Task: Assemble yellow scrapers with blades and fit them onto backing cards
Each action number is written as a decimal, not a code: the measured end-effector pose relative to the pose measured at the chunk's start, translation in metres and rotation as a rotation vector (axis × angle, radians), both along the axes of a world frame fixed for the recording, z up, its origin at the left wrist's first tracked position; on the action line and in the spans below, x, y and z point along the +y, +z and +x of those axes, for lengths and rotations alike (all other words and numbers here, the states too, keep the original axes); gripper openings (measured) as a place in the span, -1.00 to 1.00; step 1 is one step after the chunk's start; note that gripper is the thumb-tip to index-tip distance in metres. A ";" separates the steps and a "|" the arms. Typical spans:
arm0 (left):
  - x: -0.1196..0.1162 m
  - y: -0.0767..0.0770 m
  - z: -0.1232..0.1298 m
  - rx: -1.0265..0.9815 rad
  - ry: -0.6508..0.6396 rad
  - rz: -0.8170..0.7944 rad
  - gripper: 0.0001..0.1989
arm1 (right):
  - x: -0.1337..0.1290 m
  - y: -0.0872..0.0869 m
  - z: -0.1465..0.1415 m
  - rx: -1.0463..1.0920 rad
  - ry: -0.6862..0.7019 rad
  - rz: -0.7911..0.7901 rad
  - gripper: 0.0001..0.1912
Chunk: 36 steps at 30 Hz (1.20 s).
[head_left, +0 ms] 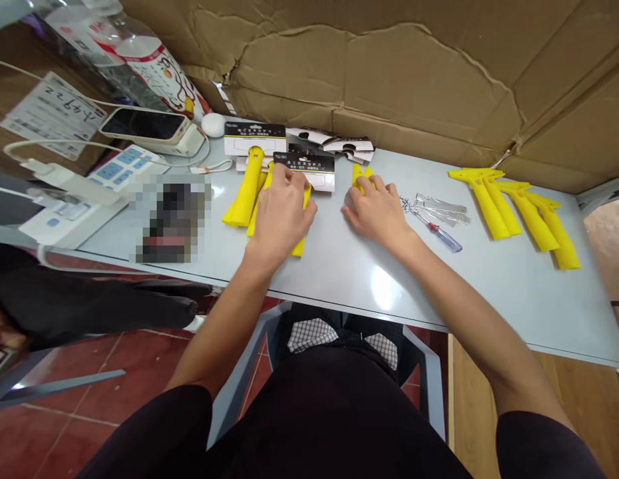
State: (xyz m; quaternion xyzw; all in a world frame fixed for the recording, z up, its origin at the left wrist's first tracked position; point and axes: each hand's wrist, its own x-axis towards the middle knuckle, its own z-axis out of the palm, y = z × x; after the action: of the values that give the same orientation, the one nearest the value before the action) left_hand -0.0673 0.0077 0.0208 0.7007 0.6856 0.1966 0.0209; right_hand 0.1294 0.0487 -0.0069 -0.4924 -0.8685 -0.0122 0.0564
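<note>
My left hand [284, 211] bends its fingers over a yellow plastic handle [298, 247], whose lower end shows beneath the palm. Left of it lie more yellow handles [247, 189], some with black-and-white header cards [255, 141] at their tops. Another header card [317, 174] sits by my left fingertips. My right hand [377, 207] has its curled fingers on a yellow plastic piece [360, 174] with a forked top; the rest of that piece is hidden. Just right of this hand are small screws [405, 205], a screwdriver [445, 237] with a clear handle, and flat metal strips [442, 209].
Several T-shaped yellow handles [526, 209] lie at the table's right. More cards [334, 143] are stacked at the back against a cardboard wall [389, 73]. A power strip [72, 209], a phone [144, 125], bottles [152, 63] and a blurred-out object [170, 223] occupy the left.
</note>
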 end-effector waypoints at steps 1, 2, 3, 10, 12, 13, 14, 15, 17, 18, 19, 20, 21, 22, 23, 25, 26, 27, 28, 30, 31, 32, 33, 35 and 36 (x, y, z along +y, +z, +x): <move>0.000 -0.001 0.004 0.026 -0.009 -0.024 -0.66 | -0.003 0.001 0.004 -0.005 -0.021 0.006 -0.55; 0.001 -0.002 0.008 0.052 -0.017 -0.051 -0.67 | -0.007 0.001 0.008 -0.010 -0.043 0.011 -0.57; 0.001 -0.003 0.011 0.078 -0.024 -0.076 -0.68 | -0.010 0.002 0.013 -0.015 -0.065 0.017 -0.59; 0.004 -0.005 0.016 0.181 -0.030 -0.118 -0.65 | 0.001 0.014 0.034 -0.005 -0.114 0.047 -0.61; 0.004 -0.006 0.016 0.182 -0.029 -0.113 -0.65 | 0.020 0.020 0.031 0.019 -0.108 0.089 -0.61; 0.004 -0.007 0.015 0.181 -0.028 -0.109 -0.65 | 0.032 0.023 0.028 0.033 -0.101 0.114 -0.60; 0.004 -0.008 0.015 0.180 -0.027 -0.105 -0.65 | 0.045 0.026 0.022 0.042 -0.088 0.130 -0.58; 0.004 -0.009 0.014 0.180 -0.026 -0.103 -0.65 | 0.058 0.028 0.015 0.045 -0.067 0.135 -0.56; 0.003 -0.010 0.013 0.178 -0.023 -0.096 -0.65 | 0.084 0.030 -0.001 0.052 0.001 0.130 -0.50; 0.003 -0.010 0.013 0.177 -0.022 -0.091 -0.65 | 0.095 0.030 -0.008 0.060 0.045 0.121 -0.47; 0.003 -0.010 0.012 0.174 -0.022 -0.087 -0.65 | 0.104 0.029 -0.015 0.058 0.090 0.095 -0.46; 0.003 -0.011 0.011 0.171 -0.022 -0.084 -0.65 | 0.112 0.026 -0.021 0.042 0.121 0.059 -0.46; 0.003 -0.011 0.011 0.168 -0.021 -0.080 -0.65 | 0.118 0.024 -0.024 0.023 0.139 0.025 -0.47; 0.003 -0.011 0.010 0.165 -0.021 -0.076 -0.65 | 0.121 0.021 -0.024 0.005 0.145 -0.007 -0.48; 0.003 -0.012 0.010 0.163 -0.020 -0.072 -0.65 | 0.124 0.018 -0.021 -0.005 0.140 -0.028 -0.49; 0.003 -0.013 0.008 0.160 -0.022 -0.063 -0.66 | 0.123 0.012 -0.005 0.000 0.110 -0.040 -0.50; 0.003 -0.014 0.008 0.157 -0.024 -0.059 -0.66 | 0.121 0.011 0.007 0.009 0.086 -0.035 -0.50; 0.004 -0.014 0.007 0.153 -0.027 -0.057 -0.66 | 0.117 0.010 0.021 0.008 0.062 -0.038 -0.50; 0.004 -0.015 0.007 0.147 -0.033 -0.054 -0.65 | 0.113 0.010 0.037 0.000 0.042 -0.043 -0.50; 0.005 -0.015 0.006 0.130 -0.046 -0.047 -0.65 | 0.105 0.011 0.068 0.006 0.004 -0.043 -0.50; 0.006 -0.015 0.006 0.120 -0.052 -0.045 -0.65 | 0.102 0.011 0.083 0.016 -0.019 -0.045 -0.52; 0.006 -0.014 0.007 0.110 -0.055 -0.044 -0.65 | 0.099 0.011 0.095 0.023 -0.037 -0.045 -0.52; 0.007 -0.013 0.007 0.098 -0.060 -0.045 -0.66 | 0.097 0.011 0.105 0.024 -0.045 -0.045 -0.52; 0.007 -0.012 0.008 0.065 -0.075 -0.052 -0.68 | 0.096 0.010 0.119 0.027 -0.053 -0.038 -0.47; 0.007 -0.011 0.009 0.047 -0.087 -0.055 -0.69 | 0.096 0.011 0.122 0.036 -0.048 -0.033 -0.45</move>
State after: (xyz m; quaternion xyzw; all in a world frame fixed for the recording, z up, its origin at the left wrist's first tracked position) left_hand -0.0582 0.0149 0.0095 0.7334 0.6599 0.1601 0.0325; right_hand 0.2517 0.1442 0.0037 -0.5143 -0.8552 0.0095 0.0639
